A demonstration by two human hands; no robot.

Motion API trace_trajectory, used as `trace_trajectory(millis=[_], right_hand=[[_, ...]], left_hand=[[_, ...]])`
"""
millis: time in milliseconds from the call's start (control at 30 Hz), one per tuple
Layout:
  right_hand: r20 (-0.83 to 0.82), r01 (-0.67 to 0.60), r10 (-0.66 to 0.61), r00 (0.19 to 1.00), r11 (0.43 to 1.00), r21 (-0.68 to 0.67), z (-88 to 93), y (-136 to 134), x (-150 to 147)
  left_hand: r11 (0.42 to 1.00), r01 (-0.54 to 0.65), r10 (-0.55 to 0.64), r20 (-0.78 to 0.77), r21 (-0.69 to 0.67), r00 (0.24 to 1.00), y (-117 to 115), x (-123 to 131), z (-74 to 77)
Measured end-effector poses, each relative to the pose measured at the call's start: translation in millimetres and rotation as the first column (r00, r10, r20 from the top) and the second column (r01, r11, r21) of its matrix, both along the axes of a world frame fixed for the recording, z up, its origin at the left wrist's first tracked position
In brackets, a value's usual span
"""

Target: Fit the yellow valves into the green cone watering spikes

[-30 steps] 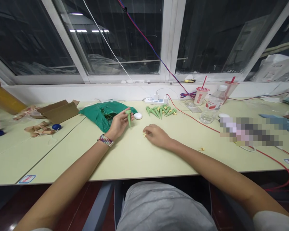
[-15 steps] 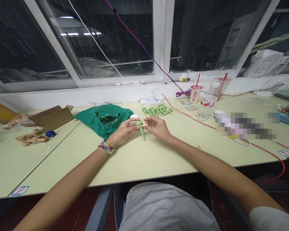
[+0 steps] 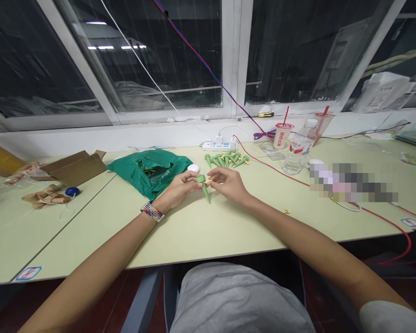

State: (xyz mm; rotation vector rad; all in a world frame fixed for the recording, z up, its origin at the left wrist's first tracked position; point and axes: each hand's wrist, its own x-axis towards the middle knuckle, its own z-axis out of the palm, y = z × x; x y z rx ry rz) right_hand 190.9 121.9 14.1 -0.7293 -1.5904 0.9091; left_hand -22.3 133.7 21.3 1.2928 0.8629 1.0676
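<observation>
A green watering spike (image 3: pixel 205 192) hangs point down between my hands, over the table. My left hand (image 3: pixel 175 190) pinches it near its wide top. My right hand (image 3: pixel 229 185) has thumb and finger closed on a small yellow valve (image 3: pixel 208 181) at the spike's side; whether the valve is seated in the spike cannot be made out. Just beyond the hands lies a pile of green spikes (image 3: pixel 225 160), several with yellow valves. A loose yellow valve (image 3: pixel 286 212) rests near my right forearm. The white round object (image 3: pixel 193 169) sits behind my left fingers.
A torn green plastic bag (image 3: pixel 125 169) lies left of my hands, beside a cardboard box (image 3: pixel 78 171) and wooden toys (image 3: pixel 50 196). A power strip (image 3: pixel 215 146) runs along the wall. Rightward stand a water bottle (image 3: pixel 298 150), a cup (image 3: pixel 282 136) and a red cable (image 3: pixel 384 218).
Both hands stay almost in place, with the spike shifted very slightly. At the far right, another person's hand and a blue object have gone out of view.
</observation>
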Motion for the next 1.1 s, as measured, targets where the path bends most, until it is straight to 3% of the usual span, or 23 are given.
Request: trace_trajectory(millis=[333,500,733,1000,1100], right_hand=[[-0.064,-0.061,0.053,0.997,0.989,-0.138,-12.7,10.9,1.6],[-0.091,-0.079,0.065,0.994,0.984,-0.158,-11.8,10.4,1.6],[-0.056,-0.101,0.094,0.994,0.985,-0.139,-10.3,11.3,6.6],[-0.065,-0.096,0.088,0.994,0.987,-0.13,-8.0,6.7,6.5],[0.012,-0.093,0.095,0.995,0.989,-0.111,-2.8,2.4,4.0]], left_hand=[[0.998,-0.056,0.056,0.023,0.019,0.998,1.9,0.8,-1.8],[1.0,-0.001,0.0,0.034,0.023,0.999,1.3,4.1,-1.5],[0.998,0.055,-0.056,0.057,0.022,0.997,3.9,7.4,-6.5],[0.998,0.045,-0.046,0.025,0.037,0.999,0.2,6.6,-1.7],[0.996,0.06,-0.06,-0.006,0.07,0.998,1.6,0.9,-2.9]])
